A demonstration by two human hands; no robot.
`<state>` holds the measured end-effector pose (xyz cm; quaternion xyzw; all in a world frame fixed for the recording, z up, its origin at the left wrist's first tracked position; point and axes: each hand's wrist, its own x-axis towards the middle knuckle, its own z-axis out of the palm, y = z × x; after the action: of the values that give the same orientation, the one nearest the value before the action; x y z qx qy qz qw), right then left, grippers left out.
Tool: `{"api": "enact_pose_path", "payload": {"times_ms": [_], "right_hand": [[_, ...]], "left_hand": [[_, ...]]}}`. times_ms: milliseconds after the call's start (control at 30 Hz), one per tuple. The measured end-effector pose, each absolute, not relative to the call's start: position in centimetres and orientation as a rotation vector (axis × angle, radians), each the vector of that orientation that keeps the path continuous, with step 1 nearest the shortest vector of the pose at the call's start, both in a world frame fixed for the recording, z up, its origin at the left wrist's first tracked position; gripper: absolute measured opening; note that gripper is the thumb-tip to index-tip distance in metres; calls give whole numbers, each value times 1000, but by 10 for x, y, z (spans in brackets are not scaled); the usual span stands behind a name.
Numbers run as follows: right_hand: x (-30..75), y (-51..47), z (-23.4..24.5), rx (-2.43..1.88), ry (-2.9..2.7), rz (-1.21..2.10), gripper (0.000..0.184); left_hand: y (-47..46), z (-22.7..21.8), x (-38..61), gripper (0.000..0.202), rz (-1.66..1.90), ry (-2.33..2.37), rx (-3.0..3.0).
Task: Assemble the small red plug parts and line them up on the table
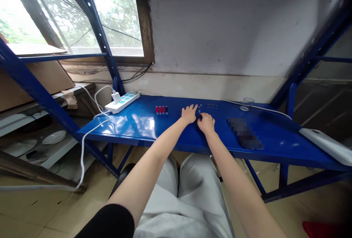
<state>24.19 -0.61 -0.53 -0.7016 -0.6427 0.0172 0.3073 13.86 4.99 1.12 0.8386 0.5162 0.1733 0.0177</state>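
Observation:
My left hand (189, 114) lies palm down on the blue table, its fingers spread and their tips beside a few tiny clear or silvery pieces (200, 105). Close by on the right, my right hand (207, 123) has its fingers curled in, with the fingertips at a small pale piece; whatever they may pinch is too small to make out. Left of my hands stand three red small cylinders (161, 110) with pale lower ends, and a black one (166, 110) in the same row. Several tiny metallic bits (212, 106) sit in rows beyond my right hand.
A white power strip (122, 102) with a plugged-in charger occupies the table's left end. Toward the right are a clear glass (246, 104), a blurred dark object (244, 133) and a white device (327, 144). A white cable runs along the back; blue rack posts flank the table.

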Motion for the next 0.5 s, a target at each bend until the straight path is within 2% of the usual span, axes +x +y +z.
{"api": "enact_pose_path", "payload": {"times_ms": [300, 500], "right_hand": [[241, -3, -6, -1942, -1782, 77, 44], [238, 3, -7, -2066, -1872, 159, 51]], "left_hand": [[46, 16, 134, 28, 786, 1643, 2703], [40, 13, 109, 21, 1080, 1589, 2446]]}}
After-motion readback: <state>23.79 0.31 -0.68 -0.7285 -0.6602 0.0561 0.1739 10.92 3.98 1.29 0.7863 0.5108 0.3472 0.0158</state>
